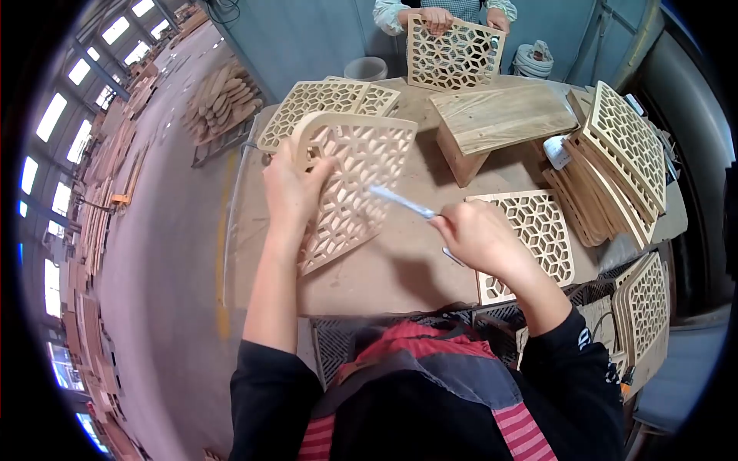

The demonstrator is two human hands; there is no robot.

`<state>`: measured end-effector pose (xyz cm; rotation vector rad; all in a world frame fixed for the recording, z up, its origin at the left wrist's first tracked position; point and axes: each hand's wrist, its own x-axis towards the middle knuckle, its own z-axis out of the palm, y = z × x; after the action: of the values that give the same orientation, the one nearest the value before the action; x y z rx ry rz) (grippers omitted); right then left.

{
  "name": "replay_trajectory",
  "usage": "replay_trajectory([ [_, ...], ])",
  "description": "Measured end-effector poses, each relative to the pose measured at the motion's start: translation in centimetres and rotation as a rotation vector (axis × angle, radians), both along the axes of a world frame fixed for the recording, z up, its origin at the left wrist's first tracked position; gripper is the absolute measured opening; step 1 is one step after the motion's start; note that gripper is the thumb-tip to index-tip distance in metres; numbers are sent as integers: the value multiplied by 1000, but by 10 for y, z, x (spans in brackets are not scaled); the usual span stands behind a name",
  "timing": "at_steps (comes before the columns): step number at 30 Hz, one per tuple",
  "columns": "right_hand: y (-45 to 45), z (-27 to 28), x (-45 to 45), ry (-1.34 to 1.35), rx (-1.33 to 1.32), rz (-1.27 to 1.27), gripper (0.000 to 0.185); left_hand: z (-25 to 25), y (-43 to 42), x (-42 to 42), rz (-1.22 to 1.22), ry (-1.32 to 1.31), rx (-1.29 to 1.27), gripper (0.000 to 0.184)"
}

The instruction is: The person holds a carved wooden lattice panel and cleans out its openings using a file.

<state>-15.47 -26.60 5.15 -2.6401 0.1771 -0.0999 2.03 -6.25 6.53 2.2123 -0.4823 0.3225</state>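
My left hand [294,184] is closed on the upper left edge of a curved wooden lattice panel [350,165], which stands tilted above the table. In my right hand [480,234] is a slim, pale blue-white stick-like tool [403,201], slightly blurred; its exact kind cannot be made out. The tool's far tip is at the panel's cut-outs, though whether it touches them I cannot tell. Under and beside my right forearm, another lattice panel [542,230] lies flat near the table's front edge.
A low wooden stand [507,115] occupies the table [369,280]. Lattice panels are stacked at right [626,146], at lower right [644,303] and at back left [319,104]. Across the table, a person's hands [438,21] hold another panel [453,54]. A white bucket [366,69] stands behind.
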Motion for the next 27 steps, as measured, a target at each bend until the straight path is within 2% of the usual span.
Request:
replay_trajectory([
  [2,-8,-4,-7,-83,57,-90,31,5,1,-15,-75,-6,-86,38],
  [4,-7,2,-11,-216,87,-90,26,6,2,-20,-23,10,-11,41],
  [13,18,11,-1,-292,118,-22,26,11,-1,-27,-32,28,14,46],
  [20,32,15,13,-310,44,-36,26,7,-6,-26,-80,33,-3,47],
  [23,39,10,21,-367,-56,-46,19,5,-11,-28,-51,0,57,46],
  [26,45,5,50,-434,-145,-85,16,4,-22,-34,-161,-199,65,45],
  [27,45,5,64,-456,-174,-90,15,-1,-28,-33,-161,-204,55,51],
])
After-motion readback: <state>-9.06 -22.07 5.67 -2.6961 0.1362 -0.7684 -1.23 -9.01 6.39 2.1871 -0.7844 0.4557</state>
